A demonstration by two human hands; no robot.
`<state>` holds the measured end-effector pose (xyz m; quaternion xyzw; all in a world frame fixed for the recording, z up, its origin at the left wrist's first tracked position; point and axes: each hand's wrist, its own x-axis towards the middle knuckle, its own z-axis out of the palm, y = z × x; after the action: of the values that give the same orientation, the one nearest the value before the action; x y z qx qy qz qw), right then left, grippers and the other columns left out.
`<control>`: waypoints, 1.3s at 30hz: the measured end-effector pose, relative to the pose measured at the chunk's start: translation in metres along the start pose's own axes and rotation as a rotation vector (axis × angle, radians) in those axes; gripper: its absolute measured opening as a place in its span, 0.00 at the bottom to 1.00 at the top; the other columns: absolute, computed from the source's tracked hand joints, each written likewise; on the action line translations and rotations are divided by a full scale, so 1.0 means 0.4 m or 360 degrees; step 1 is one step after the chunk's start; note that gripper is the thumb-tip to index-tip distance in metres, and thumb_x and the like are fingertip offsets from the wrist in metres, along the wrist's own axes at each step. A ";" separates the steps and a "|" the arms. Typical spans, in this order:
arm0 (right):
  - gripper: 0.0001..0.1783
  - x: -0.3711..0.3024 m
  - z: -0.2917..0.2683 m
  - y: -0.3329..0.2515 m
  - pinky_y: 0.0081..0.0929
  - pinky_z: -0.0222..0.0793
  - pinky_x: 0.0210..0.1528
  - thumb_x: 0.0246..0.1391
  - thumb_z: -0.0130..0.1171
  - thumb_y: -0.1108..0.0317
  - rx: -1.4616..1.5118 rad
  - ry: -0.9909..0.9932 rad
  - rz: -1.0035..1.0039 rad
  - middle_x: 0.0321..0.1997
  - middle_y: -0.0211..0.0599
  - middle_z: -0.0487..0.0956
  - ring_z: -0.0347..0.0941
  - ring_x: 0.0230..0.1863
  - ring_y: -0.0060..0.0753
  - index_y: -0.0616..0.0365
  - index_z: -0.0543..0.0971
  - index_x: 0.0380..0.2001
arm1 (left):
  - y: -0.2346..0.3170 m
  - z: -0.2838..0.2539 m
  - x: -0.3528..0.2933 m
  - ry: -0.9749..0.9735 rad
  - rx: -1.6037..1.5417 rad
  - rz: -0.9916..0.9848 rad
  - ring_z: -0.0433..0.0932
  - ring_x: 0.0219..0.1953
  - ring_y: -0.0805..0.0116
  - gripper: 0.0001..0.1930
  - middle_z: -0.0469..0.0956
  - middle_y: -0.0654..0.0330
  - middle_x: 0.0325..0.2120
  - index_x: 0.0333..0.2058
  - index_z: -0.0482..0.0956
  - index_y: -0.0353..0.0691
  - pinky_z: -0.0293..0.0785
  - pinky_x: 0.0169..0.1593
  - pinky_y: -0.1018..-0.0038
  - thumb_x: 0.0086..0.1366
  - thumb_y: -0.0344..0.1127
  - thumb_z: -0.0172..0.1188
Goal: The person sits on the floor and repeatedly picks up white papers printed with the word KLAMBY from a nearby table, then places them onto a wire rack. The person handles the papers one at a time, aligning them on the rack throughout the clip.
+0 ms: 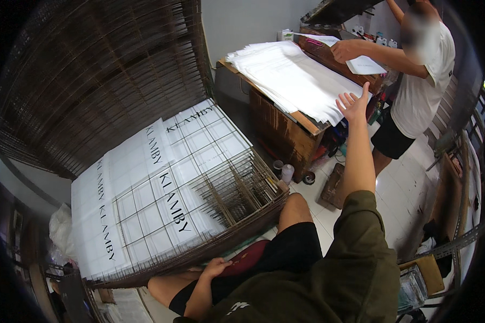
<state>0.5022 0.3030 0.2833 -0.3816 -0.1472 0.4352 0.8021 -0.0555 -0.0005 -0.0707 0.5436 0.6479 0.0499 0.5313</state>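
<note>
My right hand (354,105) reaches forward with its fingers spread and the palm turned up, holding nothing. It is in front of the near right edge of a pile of large white sheets (291,75) on a wooden table (277,121). My left hand (216,267) rests low by my lap, its fingers loosely bent and no object visible in it. Beside it shows a dark red rounded surface (250,257) between my legs. To my left, white sheets with black lettering (140,188) lie under the wire grid of a stacked metal drying rack (237,185).
Raised rack grids (108,64) lean over the far left. Across the table, a person in a white shirt (423,102) holds a white sheet (365,65). A bottle (287,173), a tape roll (309,178) and a brown box (333,185) stand on the tiled floor (393,196).
</note>
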 end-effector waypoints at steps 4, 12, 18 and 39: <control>0.49 0.046 0.027 -0.009 0.36 0.68 0.51 0.44 0.61 0.39 0.0088 -0.0067 0.0098 0.55 0.48 0.65 0.67 0.52 0.40 0.67 0.58 0.57 | 0.009 0.002 -0.004 0.0013 0.0034 0.0020 0.70 0.25 0.72 0.23 0.74 0.60 0.19 0.19 0.74 0.39 0.67 0.30 0.72 0.53 0.57 0.63; 0.08 -0.045 0.069 0.169 0.20 0.75 0.38 0.53 0.60 0.69 0.0044 -0.0493 0.0151 0.26 0.36 0.77 0.76 0.31 0.30 0.62 0.73 0.30 | 0.210 -0.004 -0.113 -0.0179 -0.0114 0.0537 0.66 0.22 0.78 0.20 0.68 0.66 0.16 0.19 0.70 0.42 0.61 0.25 0.76 0.57 0.50 0.63; 0.15 -0.275 0.116 0.255 0.32 0.73 0.45 0.56 0.56 0.67 0.0059 -0.0352 -0.0031 0.42 0.39 0.73 0.73 0.43 0.36 0.64 0.69 0.42 | 0.749 -0.165 -0.149 0.0062 -0.0343 0.1296 0.63 0.24 0.82 0.11 0.68 0.71 0.22 0.27 0.70 0.41 0.61 0.28 0.82 0.59 0.39 0.62; 0.38 -0.753 0.081 0.546 0.46 0.59 0.59 0.58 0.41 0.41 0.0800 -0.1417 0.1109 0.61 0.47 0.63 0.58 0.62 0.46 0.56 0.56 0.63 | 0.952 -0.645 -0.496 0.0399 -0.1797 0.1607 0.78 0.31 0.64 0.15 0.77 0.52 0.30 0.35 0.76 0.31 0.74 0.38 0.70 0.56 0.37 0.52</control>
<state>0.1818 0.1468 0.1720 0.0116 -0.2274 0.8104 0.5398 -0.0301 0.1354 0.4108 0.4102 0.2526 0.6711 0.5635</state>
